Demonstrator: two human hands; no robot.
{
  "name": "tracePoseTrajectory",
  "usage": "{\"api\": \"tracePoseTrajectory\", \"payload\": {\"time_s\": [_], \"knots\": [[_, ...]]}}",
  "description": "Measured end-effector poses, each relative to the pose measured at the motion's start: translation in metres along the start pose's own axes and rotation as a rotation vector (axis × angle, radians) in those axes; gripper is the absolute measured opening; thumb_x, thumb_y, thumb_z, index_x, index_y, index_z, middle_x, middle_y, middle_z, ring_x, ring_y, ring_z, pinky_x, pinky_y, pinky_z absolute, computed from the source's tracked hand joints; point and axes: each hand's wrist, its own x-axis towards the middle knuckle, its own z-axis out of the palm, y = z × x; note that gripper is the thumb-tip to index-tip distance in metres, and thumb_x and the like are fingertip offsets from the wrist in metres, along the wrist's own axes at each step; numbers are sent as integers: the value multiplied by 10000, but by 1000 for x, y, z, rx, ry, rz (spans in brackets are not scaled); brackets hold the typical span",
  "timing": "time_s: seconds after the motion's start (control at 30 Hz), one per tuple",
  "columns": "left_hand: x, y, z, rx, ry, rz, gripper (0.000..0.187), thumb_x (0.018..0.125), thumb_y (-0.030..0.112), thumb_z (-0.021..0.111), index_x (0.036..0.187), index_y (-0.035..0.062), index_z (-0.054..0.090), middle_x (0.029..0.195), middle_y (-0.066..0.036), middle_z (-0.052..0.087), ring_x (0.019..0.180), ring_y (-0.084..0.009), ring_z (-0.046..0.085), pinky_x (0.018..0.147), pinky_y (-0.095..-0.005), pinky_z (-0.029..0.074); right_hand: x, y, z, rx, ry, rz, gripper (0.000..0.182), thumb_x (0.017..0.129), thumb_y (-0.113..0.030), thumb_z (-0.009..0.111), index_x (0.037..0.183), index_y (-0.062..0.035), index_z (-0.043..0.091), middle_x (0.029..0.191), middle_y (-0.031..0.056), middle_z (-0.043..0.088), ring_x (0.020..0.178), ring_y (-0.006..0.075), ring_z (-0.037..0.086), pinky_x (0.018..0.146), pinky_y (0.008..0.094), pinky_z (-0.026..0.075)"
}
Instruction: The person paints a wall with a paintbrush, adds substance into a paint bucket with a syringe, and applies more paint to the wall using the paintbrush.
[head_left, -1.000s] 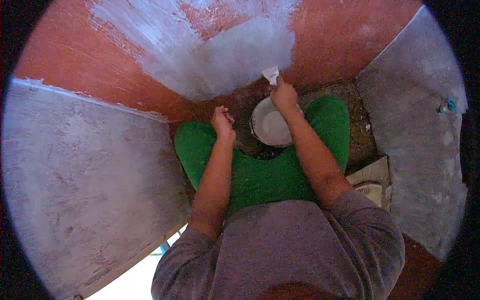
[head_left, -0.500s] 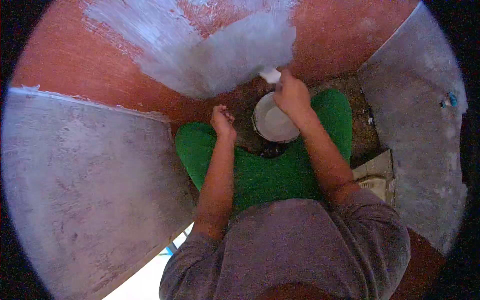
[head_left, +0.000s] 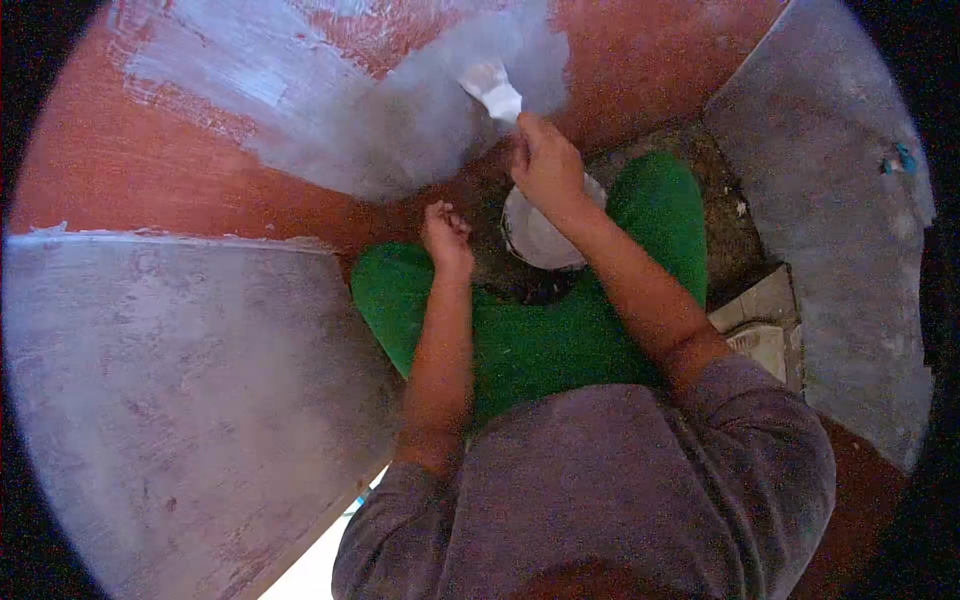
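Note:
My right hand (head_left: 552,165) is closed round the handle of a paintbrush (head_left: 492,90), its wide head coated in white. The bristles lie at the red wall (head_left: 640,60), over an area smeared with white-grey paint (head_left: 430,120). Below that hand, between my legs, stands a round bucket (head_left: 506,228) with pale paint in it; my right hand and forearm hide part of its rim. My left hand (head_left: 446,238) hovers by my left knee, fingers curled in, with nothing visible in them.
Grey-painted walls rise close on the left (head_left: 180,380) and right (head_left: 830,220). Beside my right leg lies a pale, box-like object (head_left: 760,330). A small blue item (head_left: 900,160) is at the right wall. Bright light enters at the lower left.
My right hand has lifted the paintbrush from just above the bucket up and left onto the painted part of the wall. My left hand stays nearly where it was.

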Motion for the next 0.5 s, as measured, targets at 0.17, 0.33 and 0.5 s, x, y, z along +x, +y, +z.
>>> {"api": "tracePoseTrajectory", "payload": {"time_s": [0.17,0.33,0.5], "knots": [[-9,7,1,-4,29,-1,136,807,217,572,753,102,523,590,3,413,516,-129,412,463,-283,367,-12,28,28,-106,-217,124,403,717,-121,628,1105,-71,534,836,222,621,781,402,617,672,504,501],[-14,6,1,-5,66,50,134,814,215,566,769,94,534,626,-5,454,515,-129,415,462,-285,363,-19,74,82,-154,-300,172,403,705,-140,647,1081,-61,529,838,223,629,791,405,620,686,504,496],[-10,3,-2,-30,77,71,118,826,205,548,790,93,536,667,-6,490,522,-119,418,456,-280,359,-25,93,98,-139,-319,168,410,704,-130,633,1093,-51,535,887,236,634,821,405,623,731,498,497]]}}
